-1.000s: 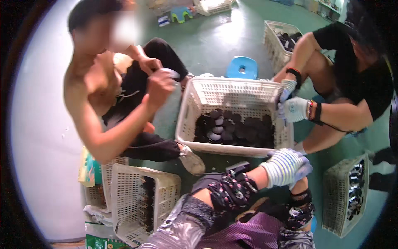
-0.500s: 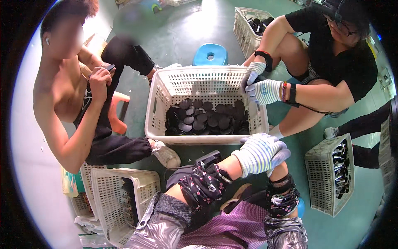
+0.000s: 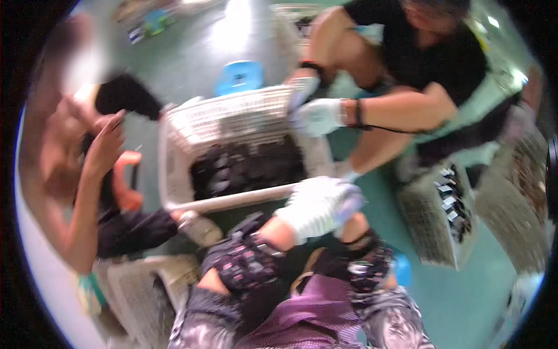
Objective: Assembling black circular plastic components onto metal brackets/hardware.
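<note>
My left hand (image 3: 314, 208), in a striped white knit glove, is closed and pressed against my right hand just past the near rim of a white plastic crate (image 3: 232, 203). What it holds, if anything, is hidden and blurred. My right hand (image 3: 350, 200), gloved with a greyish-blue coating, is mostly covered by the left; its fingers cannot be made out. Inside the crate lies a pile of black round discs (image 3: 250, 168), beyond my hands and apart from them.
A co-worker's gloved hands (image 3: 317, 116) are at the crate's right rim. Another person (image 3: 75, 168) sits left, holding a small dark thing. A blue stool (image 3: 239, 77) stands behind the crate, an orange stool (image 3: 129, 180) left. More crates stand right (image 3: 430, 227) and lower left (image 3: 139, 291).
The view has swung to the right and blurred, so the crate and people sit further left. My hands remain together near the crate's front rim.
</note>
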`<state>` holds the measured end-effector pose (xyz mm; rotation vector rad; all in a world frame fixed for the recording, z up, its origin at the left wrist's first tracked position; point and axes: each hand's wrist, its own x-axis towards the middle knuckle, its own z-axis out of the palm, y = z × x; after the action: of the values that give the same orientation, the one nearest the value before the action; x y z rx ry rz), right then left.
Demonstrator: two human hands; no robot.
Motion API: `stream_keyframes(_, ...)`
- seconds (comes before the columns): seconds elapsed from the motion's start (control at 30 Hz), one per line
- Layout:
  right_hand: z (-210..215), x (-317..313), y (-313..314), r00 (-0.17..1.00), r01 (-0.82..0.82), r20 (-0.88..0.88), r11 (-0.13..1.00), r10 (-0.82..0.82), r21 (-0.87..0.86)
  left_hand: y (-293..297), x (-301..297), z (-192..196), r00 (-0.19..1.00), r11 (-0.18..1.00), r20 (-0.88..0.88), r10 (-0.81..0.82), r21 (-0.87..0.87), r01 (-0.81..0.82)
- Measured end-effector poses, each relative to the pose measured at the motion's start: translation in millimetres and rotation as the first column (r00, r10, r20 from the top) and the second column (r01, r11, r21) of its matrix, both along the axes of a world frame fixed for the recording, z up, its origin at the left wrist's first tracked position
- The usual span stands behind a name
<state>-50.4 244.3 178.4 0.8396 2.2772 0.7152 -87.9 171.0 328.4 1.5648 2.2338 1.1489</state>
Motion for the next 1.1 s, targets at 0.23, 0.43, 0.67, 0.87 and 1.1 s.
stream_keyframes(0.23,159,-20,-91,0.821,-0.359,-0.403,0.915,0.404,0.186,-46,-13,-10,0.965,0.967,0.165,0.205,0.118,-0.226)
stream_keyframes(0.43,135,7,-10,0.603,-0.747,-0.785,0.444,0.141,-0.494,-23,9,10,0.900,0.928,0.401,0.171,0.240,-0.284)
stream_keyframes(0.67,214,66,-27,0.695,-0.681,-0.671,0.536,0.258,-0.499,-55,-9,0,0.896,0.928,-0.381,0.229,0.363,-0.083)
stream_keyframes(0.87,218,198,23,0.527,-0.730,-0.850,0.498,-0.024,-0.467,-47,-11,9,0.930,0.914,-0.046,0.365,0.208,-0.349)
stream_keyframes(1.1,148,339,55,0.631,-0.357,-0.697,0.670,-0.341,-0.651,-60,-3,12,0.927,0.948,-0.200,0.317,0.064,-0.311)
